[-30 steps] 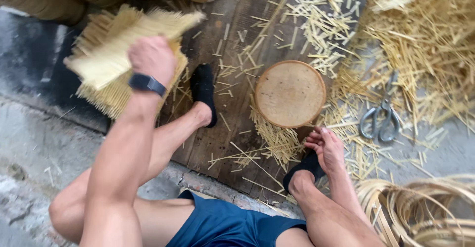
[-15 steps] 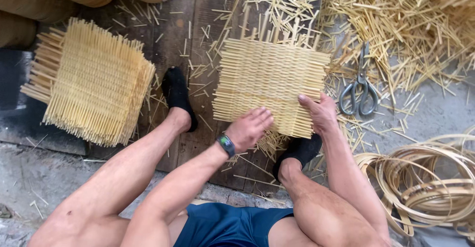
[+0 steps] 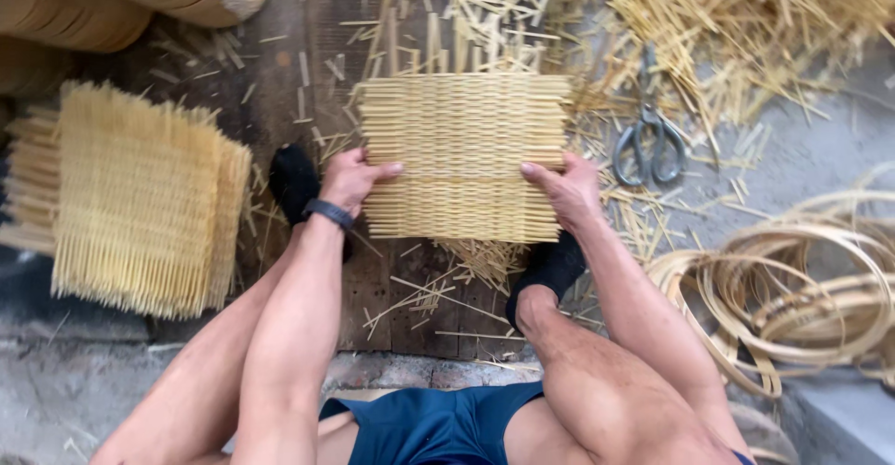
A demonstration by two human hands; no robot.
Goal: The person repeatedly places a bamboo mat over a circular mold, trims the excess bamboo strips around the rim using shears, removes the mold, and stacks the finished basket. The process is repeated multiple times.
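Both hands grip a woven mat (image 3: 463, 156): left hand (image 3: 350, 179) on its left edge, right hand (image 3: 566, 188) on its right. Scissors (image 3: 650, 139) lie just right; a mat stack (image 3: 140, 199) sits left.

Woven mat (image 3: 463, 153) between stacked mats (image 3: 140, 199) left, scissors (image 3: 650, 139) right.

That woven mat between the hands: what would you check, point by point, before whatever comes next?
1. Left hand on the woven mat, at its left edge: ok.
2. Right hand on its right edge: ok.
3. Mat lying flat over the wooden boards: ok.
4. Scissors lying apart from the mat, to the right of the right hand: ok.
5. Stack of mats apart on the left: ok.
6. What lies beneath the mat: cannot tell.
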